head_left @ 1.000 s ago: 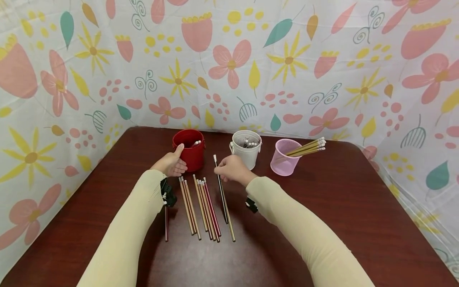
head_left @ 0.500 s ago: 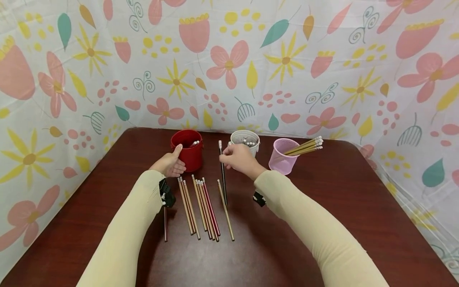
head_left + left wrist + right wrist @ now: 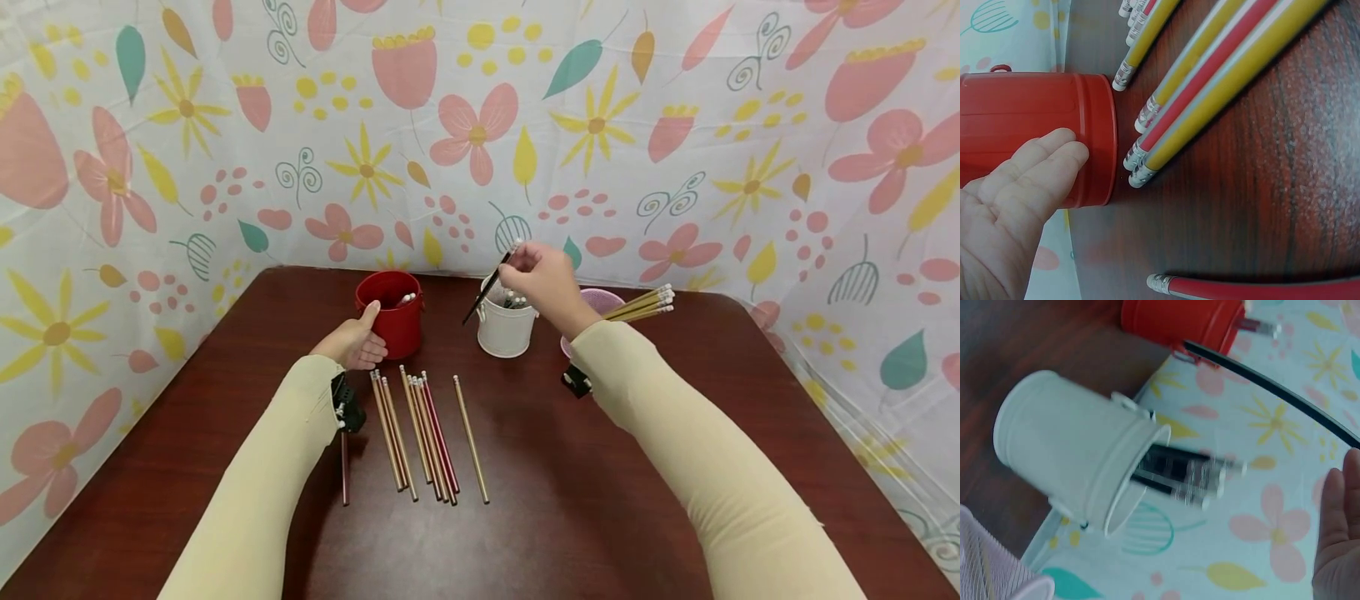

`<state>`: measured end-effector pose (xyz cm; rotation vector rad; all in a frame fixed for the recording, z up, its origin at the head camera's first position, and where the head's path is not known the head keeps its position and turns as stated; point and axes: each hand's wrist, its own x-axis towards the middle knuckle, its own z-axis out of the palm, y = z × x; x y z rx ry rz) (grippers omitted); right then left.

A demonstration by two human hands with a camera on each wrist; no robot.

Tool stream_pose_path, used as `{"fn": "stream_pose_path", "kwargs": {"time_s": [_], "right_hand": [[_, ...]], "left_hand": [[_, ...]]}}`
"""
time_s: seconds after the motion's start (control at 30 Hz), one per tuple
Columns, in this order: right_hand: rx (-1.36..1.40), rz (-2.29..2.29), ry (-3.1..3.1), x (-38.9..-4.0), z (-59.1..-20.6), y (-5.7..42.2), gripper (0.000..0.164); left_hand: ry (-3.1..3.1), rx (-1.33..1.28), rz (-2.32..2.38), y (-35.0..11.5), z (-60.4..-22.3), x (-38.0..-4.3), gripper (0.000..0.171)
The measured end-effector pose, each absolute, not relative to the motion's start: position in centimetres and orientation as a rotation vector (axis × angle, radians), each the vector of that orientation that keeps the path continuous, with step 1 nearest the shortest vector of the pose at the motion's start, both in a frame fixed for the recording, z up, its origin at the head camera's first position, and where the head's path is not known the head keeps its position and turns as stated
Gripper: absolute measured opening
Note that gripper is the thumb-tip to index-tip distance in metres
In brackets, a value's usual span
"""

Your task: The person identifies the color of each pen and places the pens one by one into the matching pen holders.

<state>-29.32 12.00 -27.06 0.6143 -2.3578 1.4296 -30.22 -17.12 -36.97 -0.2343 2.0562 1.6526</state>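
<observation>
My right hand (image 3: 546,279) pinches a black pencil (image 3: 489,287) near its eraser end, holding it slanted above the white bucket (image 3: 505,332). In the right wrist view the black pencil (image 3: 1272,389) reaches from the fingertips toward the red bucket. Several black pencils (image 3: 1175,472) stand inside the white bucket, erasers up. My left hand (image 3: 352,342) has its fingers straight and rests against the side of the red bucket (image 3: 401,329). The left wrist view shows those fingertips touching the red bucket (image 3: 1035,119). A couple of pencils (image 3: 407,299) poke up inside it.
A pink mesh cup (image 3: 600,300) with several yellow pencils (image 3: 645,305) stands on the right, partly behind my right wrist. Yellow and red pencils (image 3: 431,437) lie in groups on the brown table (image 3: 600,517). One yellow pencil (image 3: 471,440) lies apart; a dark red one (image 3: 345,471) is by my left forearm.
My right hand has lifted the black pencil off the table and carried it up and right, tilting it over the white bucket. My left hand stays at the red bucket.
</observation>
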Motion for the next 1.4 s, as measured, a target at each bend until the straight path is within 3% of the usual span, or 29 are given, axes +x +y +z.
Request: {"fn": "stream_pose_path", "kwargs": {"time_s": [0.23,0.8,1.03,1.4], "right_hand": [[0.42,1.66,-2.003,-30.7,-26.6,13.9,0.017],[-0.035,1.476,-1.614,-32.2,-26.5,17.4,0.024],[-0.059,1.408,-1.683,-31.9,-29.0,17.9,0.027],[0.064,1.439,-1.849,-31.5,-33.9,16.4,0.011]], "left_hand": [[2.078,-0.226,1.638,-17.1,-37.0,-30.3,0.089],[2.092,-0.247,1.635,-17.0,-37.2,-30.3,0.09],[2.098,-0.261,1.633,-17.0,-37.1,-30.3,0.09],[2.087,-0.263,1.641,-16.9,-37.1,-30.3,0.089]]}}
